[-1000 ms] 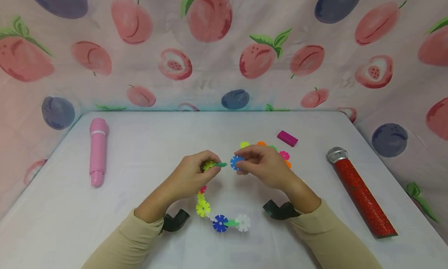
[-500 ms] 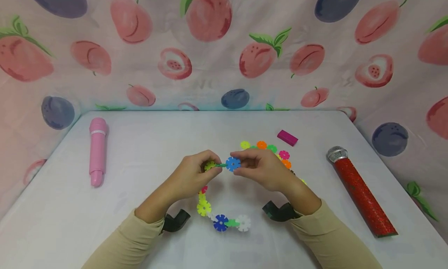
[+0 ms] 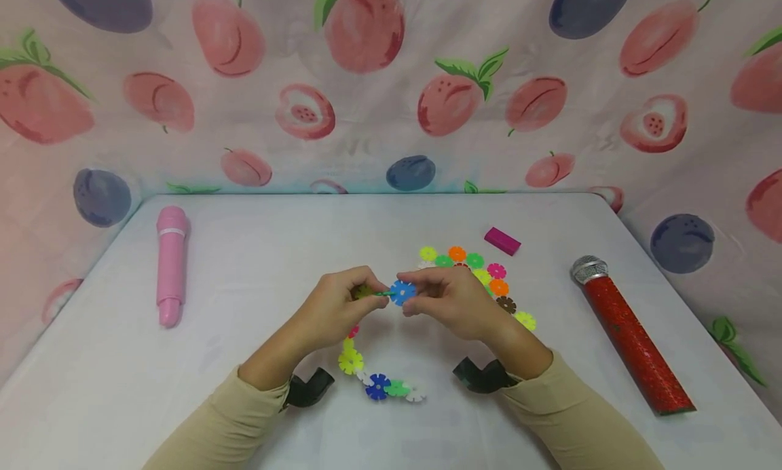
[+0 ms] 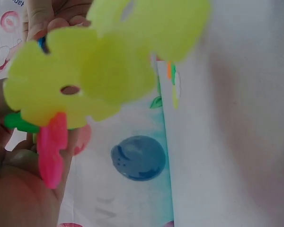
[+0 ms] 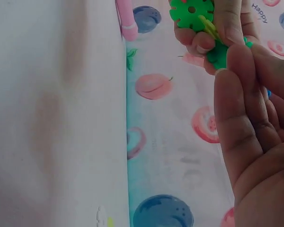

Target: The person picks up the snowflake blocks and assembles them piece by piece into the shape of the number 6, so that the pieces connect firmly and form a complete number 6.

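Note:
My left hand [image 3: 342,303] pinches the end of a chain of notched plastic snowflake discs, with a green disc [image 5: 218,54] at its fingertips. Between the thumb and fingers of my right hand [image 3: 455,300] is a light blue snowflake disc [image 3: 403,293]. Its edge meets the green disc; how deep the notches sit cannot be told. Below the left hand hangs the rest of the chain: a pink disc [image 4: 52,151], yellow discs [image 4: 38,78], a dark blue disc [image 3: 378,387], a light green one [image 3: 397,388] and a white one [image 3: 416,394].
Loose discs in several colours, among them an orange disc [image 3: 499,288] and a brown disc [image 3: 506,305], lie beyond the right hand. A magenta block [image 3: 502,241] is behind them. A pink microphone [image 3: 172,266] lies left, a red microphone [image 3: 632,334] right.
My right hand has moved left, bringing the light blue disc up against the green one. Both hands have sunk slightly. The chain's hanging end has swung a little left, and its white disc has turned.

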Tool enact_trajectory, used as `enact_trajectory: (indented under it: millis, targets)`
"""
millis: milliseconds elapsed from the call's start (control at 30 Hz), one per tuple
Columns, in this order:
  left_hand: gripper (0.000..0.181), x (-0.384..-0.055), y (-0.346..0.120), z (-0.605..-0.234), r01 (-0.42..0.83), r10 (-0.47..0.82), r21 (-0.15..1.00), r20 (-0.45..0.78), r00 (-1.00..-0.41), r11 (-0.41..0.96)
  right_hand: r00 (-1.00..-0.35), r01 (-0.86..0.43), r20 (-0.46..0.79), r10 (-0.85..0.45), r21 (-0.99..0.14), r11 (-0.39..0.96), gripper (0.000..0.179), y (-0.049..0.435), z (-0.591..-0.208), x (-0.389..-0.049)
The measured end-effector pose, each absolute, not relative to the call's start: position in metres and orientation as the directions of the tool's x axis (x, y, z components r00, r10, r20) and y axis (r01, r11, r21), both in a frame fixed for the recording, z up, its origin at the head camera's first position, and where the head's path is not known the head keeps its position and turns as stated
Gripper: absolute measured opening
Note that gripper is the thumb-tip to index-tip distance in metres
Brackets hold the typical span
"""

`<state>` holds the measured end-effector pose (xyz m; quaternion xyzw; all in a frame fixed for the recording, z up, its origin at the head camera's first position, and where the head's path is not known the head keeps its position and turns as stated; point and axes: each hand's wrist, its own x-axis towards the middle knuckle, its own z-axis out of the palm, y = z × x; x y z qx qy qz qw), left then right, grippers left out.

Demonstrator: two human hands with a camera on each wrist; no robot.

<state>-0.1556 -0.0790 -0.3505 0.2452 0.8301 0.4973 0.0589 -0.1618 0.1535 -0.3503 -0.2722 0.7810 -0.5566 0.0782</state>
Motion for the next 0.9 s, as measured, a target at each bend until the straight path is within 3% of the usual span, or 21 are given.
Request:
enact_trajectory:
  millis: [233,500,767,900]
  targets:
    - [0.007,-0.156,-0.077,-0.354,0.355,0.458,0.84,0.147,-0.877,0.411,-0.841,-0.352,0.182,-0.51,-0.899,0.259,0.041,0.154,-0.349,-0.163]
    - [0.01,-0.159,-0.077,-0.353,0.313,0.427,0.827,0.099,-0.899,0.467,-0.895,-0.338,0.147,-0.421,-0.839,0.426,0.038,0.169,-0.344,-0.172]
    - [0.048,-0.159,-0.079,-0.351,0.291,0.455,0.809,0.033,-0.89,0.51,-0.938,-0.258,0.055,-0.341,-0.769,0.585,0.036,0.182,-0.351,-0.186]
    - [0.05,-0.158,-0.079,-0.349,0.304,0.479,0.795,0.019,-0.877,0.524,-0.939,-0.239,0.002,-0.345,-0.725,0.646,0.039,0.186,-0.364,-0.194]
